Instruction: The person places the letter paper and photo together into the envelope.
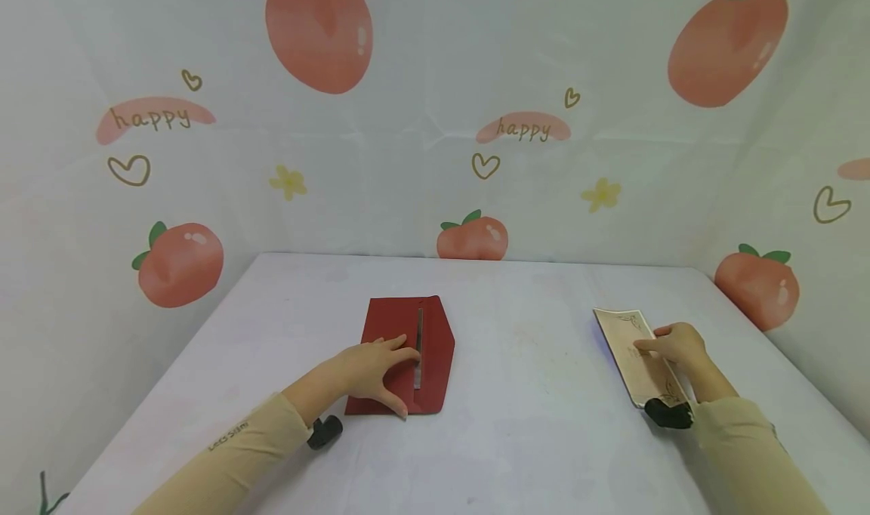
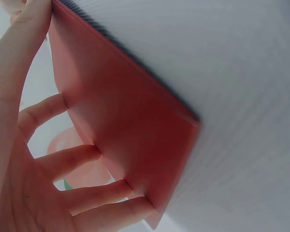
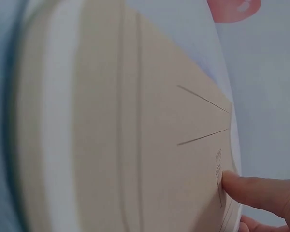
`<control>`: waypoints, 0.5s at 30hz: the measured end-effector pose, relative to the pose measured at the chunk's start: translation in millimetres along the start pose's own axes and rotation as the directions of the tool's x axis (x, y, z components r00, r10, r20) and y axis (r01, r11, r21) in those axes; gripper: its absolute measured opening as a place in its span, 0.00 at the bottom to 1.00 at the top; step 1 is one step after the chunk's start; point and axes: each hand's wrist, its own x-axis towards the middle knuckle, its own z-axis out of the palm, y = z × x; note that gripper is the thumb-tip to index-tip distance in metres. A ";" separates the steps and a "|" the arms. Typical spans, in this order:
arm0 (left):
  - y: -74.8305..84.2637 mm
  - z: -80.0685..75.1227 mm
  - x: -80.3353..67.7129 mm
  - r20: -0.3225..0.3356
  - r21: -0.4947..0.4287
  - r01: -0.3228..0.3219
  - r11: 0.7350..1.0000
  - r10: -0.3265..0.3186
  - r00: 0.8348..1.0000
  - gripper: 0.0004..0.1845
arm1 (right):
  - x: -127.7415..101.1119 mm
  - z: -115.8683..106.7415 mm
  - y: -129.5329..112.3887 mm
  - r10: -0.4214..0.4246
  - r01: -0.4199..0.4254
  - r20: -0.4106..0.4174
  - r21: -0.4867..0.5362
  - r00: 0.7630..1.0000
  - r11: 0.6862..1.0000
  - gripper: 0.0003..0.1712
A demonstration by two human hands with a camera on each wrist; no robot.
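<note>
A red envelope lies on the table, its pointed flap spread to the right and a narrow grey strip running beside the flap. My left hand reaches across it with spread fingers, the fingertips touching the red paper. At the right, a beige card with dark corner scrolls and printed lines is pinched along its right side by my right hand. The thumb rests on the printed face; the fingers behind the card are mostly hidden.
The white table stretches between the envelope and the card. Behind it hangs a white cloth printed with peaches, hearts and flowers. A black wrist device sits below the left wrist, and another covers the card's near end.
</note>
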 end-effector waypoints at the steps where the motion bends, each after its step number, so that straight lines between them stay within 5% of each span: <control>1: -0.1 -0.1 0.0 0.000 0.002 0.000 1.000 0.000 1.000 0.46 | 0.1 -0.2 0.0 -0.003 0.003 -0.002 0.000 1.000 1.000 0.40; 8: 1.8 -1.8 -1.1 0.006 0.003 0.003 1.000 -0.003 1.000 0.46 | 0.6 0.4 -0.9 0.015 -0.014 -0.011 0.018 1.000 1.000 0.40; 15: 3.1 -3.3 -2.0 0.013 0.008 0.012 1.000 -0.012 1.000 0.45 | -3.2 2.3 -3.9 -0.053 0.052 -0.091 -0.011 0.994 0.999 0.24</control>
